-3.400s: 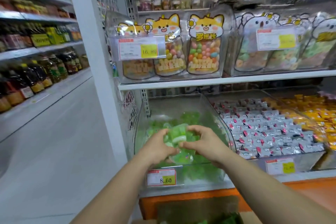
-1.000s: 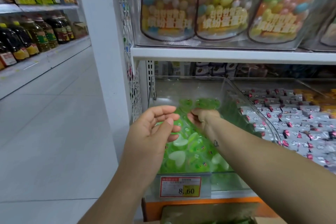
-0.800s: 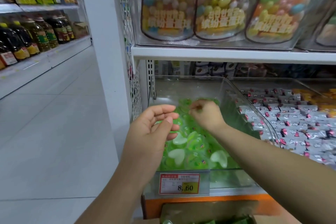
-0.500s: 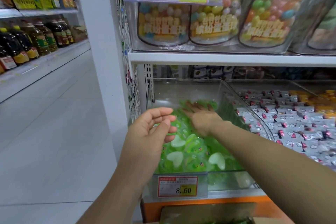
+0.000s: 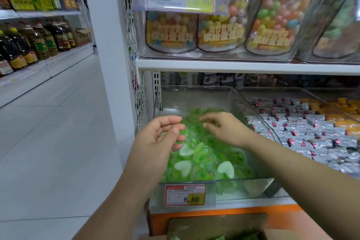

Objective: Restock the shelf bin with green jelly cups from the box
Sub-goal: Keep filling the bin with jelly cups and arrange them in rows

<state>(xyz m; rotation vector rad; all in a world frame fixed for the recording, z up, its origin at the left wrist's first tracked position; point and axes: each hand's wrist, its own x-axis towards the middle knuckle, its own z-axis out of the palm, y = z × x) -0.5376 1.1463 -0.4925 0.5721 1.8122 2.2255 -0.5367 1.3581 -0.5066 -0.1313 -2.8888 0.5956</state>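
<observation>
Clear shelf bin (image 5: pixel 196 88), centre frame, lower shelf. It holds a loose heap of green jelly cups (image 5: pixel 204 157), some turned pale heart-side up. Price tag (image 5: pixel 185 195) on its front reads 8.60.

Left hand (image 5: pixel 157 140) hovers at the bin's left edge with fingers curved toward the thumb. Whether its grip holds a cup cannot be told.

Right hand (image 5: pixel 224 128) is over the heap, grip released, fingers spread and blurred.

Box (image 5: pixel 214 227) sits at bottom centre, with green contents partly showing. Silver-wrapped sweets (image 5: pixel 303 130) fill the bin to the right.
</observation>
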